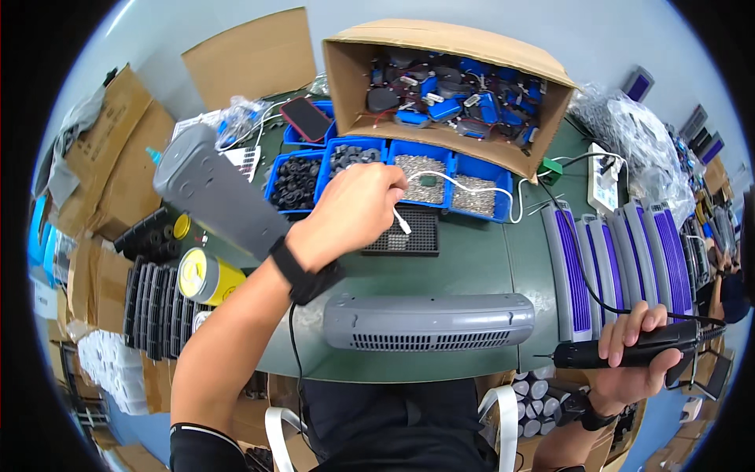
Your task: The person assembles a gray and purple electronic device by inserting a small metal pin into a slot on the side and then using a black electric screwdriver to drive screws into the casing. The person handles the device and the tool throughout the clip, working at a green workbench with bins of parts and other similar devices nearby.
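Observation:
My left hand (358,206) reaches over the front of the blue parts bins, its fingers closed on a thin white cable (464,186). A small white plug (404,226) on that cable hangs below the fingers. Under the plug lies a black grid tray (417,242). In my right hand (633,346) is a black electric screwdriver (586,355), held level with its bit pointing left. Between my hands, near the table's front edge, a grey slotted housing (429,322) lies lengthwise. Another grey housing (216,185) stands tilted behind my left wrist.
Blue bins hold black rings (296,182), grey pieces (355,154) and small metal screws (473,201). Behind them sits an open carton (452,38) of blue wired parts. Purple-grey housings (568,271) line the right side. A yellow container (211,277) and black racks (153,307) are at left.

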Action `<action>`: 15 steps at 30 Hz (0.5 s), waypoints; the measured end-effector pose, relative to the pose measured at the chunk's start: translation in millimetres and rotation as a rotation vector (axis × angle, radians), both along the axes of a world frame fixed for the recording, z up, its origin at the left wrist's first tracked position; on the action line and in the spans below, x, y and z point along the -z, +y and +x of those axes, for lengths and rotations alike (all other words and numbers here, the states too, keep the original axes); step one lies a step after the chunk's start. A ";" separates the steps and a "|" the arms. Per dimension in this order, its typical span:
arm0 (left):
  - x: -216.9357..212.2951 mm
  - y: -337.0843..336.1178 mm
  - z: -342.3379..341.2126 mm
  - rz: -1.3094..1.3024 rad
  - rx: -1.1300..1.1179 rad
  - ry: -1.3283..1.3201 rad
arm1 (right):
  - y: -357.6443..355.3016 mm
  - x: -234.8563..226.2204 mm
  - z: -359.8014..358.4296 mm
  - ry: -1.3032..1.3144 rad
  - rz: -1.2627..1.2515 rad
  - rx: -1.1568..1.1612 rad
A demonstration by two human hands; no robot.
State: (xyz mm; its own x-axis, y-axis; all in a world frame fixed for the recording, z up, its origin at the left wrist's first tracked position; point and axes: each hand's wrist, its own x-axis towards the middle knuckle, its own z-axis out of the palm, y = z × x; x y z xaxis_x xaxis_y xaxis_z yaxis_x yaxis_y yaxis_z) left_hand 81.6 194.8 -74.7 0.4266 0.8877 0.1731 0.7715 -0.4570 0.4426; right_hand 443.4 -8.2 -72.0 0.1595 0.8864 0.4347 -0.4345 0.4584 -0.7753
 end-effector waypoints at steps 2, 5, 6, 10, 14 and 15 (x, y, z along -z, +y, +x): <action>23.8 32.1 13.8 -0.013 0.117 0.004 | 3.7 4.8 2.0 0.010 -0.012 -0.013; 55.0 63.9 35.5 0.019 0.114 0.227 | 6.7 8.6 0.7 0.035 -0.040 -0.030; 61.9 71.6 42.9 0.014 0.096 0.336 | 7.6 10.7 0.7 0.034 -0.039 -0.031; 85.0 89.5 38.2 0.103 0.052 0.408 | 11.3 15.5 -0.4 0.033 -0.045 -0.051; 79.6 86.3 42.3 0.134 0.068 0.294 | 10.8 13.2 5.1 0.051 -0.036 0.003; 78.2 83.2 44.6 0.136 0.047 0.270 | 10.7 12.7 6.1 0.060 -0.031 0.013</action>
